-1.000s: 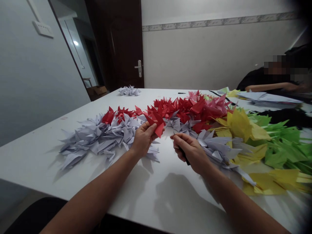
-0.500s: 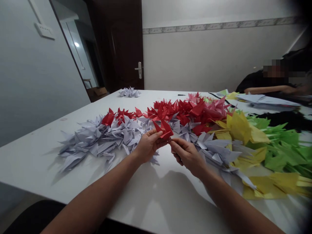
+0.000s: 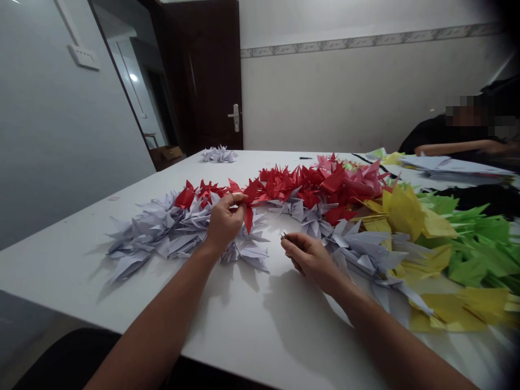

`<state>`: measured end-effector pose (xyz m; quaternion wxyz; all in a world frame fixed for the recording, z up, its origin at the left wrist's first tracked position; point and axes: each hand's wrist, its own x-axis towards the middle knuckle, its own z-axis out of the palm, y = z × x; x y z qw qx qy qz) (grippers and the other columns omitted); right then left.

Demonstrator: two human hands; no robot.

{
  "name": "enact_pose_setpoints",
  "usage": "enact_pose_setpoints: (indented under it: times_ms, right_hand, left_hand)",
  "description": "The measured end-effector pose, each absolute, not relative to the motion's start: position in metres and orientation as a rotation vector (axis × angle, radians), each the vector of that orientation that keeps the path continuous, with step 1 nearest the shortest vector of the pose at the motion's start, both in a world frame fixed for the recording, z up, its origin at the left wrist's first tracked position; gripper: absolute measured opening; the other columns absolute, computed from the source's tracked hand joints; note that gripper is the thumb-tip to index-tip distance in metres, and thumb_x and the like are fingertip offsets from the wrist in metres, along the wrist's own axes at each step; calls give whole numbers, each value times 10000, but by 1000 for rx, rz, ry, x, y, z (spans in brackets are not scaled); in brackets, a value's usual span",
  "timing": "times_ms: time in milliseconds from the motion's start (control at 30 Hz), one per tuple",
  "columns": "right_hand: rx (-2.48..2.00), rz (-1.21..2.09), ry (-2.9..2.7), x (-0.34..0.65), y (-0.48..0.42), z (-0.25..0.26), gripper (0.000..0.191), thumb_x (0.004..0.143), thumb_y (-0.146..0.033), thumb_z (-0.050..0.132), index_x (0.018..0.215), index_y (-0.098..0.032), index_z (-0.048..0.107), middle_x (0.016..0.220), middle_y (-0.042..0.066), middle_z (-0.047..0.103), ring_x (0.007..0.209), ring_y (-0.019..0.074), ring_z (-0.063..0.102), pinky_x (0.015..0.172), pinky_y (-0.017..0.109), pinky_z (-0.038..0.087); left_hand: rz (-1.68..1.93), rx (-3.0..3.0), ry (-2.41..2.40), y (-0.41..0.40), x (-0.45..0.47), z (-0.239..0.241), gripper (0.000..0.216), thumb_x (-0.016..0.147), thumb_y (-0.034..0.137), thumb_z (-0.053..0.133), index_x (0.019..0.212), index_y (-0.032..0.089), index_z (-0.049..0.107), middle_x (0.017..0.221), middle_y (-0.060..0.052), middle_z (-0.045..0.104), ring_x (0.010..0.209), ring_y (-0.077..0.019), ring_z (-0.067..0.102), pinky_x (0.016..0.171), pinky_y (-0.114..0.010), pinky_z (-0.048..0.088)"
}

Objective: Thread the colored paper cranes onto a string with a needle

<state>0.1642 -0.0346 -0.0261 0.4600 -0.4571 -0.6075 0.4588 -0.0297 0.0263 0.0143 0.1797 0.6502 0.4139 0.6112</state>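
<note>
My left hand pinches a folded red paper crane over the middle of the pile. My right hand is closed just right of it, apart from the crane, above bare white tabletop. Out of its fingertips pokes a small pointed tool, dark and thin; its kind is too small to make out. White paper cranes lie heaped beneath and left of my left hand. Behind both hands runs a bank of red cranes. More white cranes lie beside my right hand.
Yellow cranes and green cranes fill the right of the white table. A small white cluster sits at the far edge. Stacked paper lies near a person's arm. A dark door stands behind.
My left hand has moved left and up with the red crane, away from my right hand. The pointed tool now shows at my right fingertips. The view has shifted slightly.
</note>
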Motion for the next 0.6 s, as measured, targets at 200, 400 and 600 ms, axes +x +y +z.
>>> enact_pose_setpoints:
  times_ms: [200, 400, 600]
  right_hand:
    - [-1148, 1124, -1560, 163, -36, -24, 287, 792, -461, 553, 777, -174, 565, 556, -57, 421, 422, 67, 369, 363, 187, 282]
    - [-1172, 1087, -1645, 163, -35, -25, 298, 787, -466, 544, 774, -169, 559, 577, -51, 422, 441, 71, 375, 381, 194, 289]
    - [-1212, 1081, -1727, 163, -34, -27, 293, 787, -455, 535, 759, -164, 553, 597, -44, 431, 498, 87, 387, 441, 211, 315]
  left_hand:
    - [1690, 2033, 1145, 25, -27, 6, 169, 746, 139, 556, 875, 178, 656, 913, -45, 667, 878, -175, 624, 807, -305, 498]
    - [1623, 2157, 1136, 20, -21, 6, 197, 735, 94, 532, 870, 174, 652, 874, -35, 670, 830, -162, 626, 746, -280, 512]
    - [1554, 2241, 1157, 14, -15, 6, 222, 726, 62, 525, 867, 184, 644, 868, -29, 678, 836, -161, 623, 770, -292, 508]
